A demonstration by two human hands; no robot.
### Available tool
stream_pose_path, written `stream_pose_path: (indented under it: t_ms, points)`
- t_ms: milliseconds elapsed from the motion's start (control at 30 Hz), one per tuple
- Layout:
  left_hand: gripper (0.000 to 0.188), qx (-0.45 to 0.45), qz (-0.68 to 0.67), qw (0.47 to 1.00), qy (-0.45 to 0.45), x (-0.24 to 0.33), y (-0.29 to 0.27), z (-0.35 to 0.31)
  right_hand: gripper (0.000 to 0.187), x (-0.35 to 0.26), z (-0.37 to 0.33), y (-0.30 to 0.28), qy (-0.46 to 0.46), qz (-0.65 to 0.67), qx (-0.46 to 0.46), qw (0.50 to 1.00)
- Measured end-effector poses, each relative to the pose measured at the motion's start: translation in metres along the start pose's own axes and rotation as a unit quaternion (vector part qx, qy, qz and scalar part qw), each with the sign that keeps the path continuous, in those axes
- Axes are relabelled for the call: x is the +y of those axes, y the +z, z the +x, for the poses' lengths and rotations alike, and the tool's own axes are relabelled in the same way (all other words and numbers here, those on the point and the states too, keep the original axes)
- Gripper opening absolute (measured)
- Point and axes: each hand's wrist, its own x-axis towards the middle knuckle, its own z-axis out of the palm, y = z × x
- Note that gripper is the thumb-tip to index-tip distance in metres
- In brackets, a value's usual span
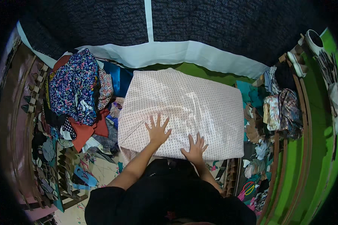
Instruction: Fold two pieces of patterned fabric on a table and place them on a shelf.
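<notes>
A pale pink cloth (214,112) with rows of small dark marks is spread over a raised, roughly rectangular surface in front of me. Wrinkles run through its middle, and its near left corner hangs down. My left hand (158,131) lies flat on the cloth left of centre, fingers spread. Nearer the front edge, my right hand (195,150) also rests on it, fingers apart. Neither hand grips anything. What supports the cloth is hidden beneath it.
At left stands a heap of folded clothes (73,88), with red-orange fabric (80,137) below. Folded patterned garments (285,112) sit at right beside wooden rails (306,150). Dark curtains (229,26) hang behind. Scissors with yellow handles (248,188) and blue slippers (85,177) lie low down.
</notes>
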Motion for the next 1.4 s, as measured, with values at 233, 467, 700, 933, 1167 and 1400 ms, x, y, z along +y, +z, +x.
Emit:
stream_pose_path:
  t_ms: [233,467,700,933,1167,1400]
  points:
    - [0.044,0.002,-0.266,0.964,0.003,-0.043,-0.007,0.016,0.087,-0.016,0.008,0.033,-0.016,-0.04,-0.066,0.997]
    - [0.045,0.326,-0.208,0.89,-0.243,-0.09,-0.009,-0.119,0.084,-0.023,0.016,0.035,0.026,-0.074,-0.049,0.996]
    - [0.056,0.011,-0.031,0.999,-0.013,-0.063,-0.014,-0.137,0.082,-0.033,0.006,0.032,0.018,-0.104,-0.003,0.994]
    - [0.061,0.003,-0.015,0.999,0.03,-0.08,-0.018,-0.101,0.069,-0.062,-0.044,0.064,-0.072,-0.089,0.012,0.993]
    - [0.052,0.251,-0.125,0.949,-0.144,-0.083,-0.016,-0.106,0.079,-0.042,-0.015,0.054,-0.052,-0.079,-0.089,0.992]
    - [0.067,-0.048,-0.375,0.785,-0.491,-0.112,0.094,-0.206,0.082,-0.044,-0.01,0.049,-0.085,-0.082,-0.107,0.987]
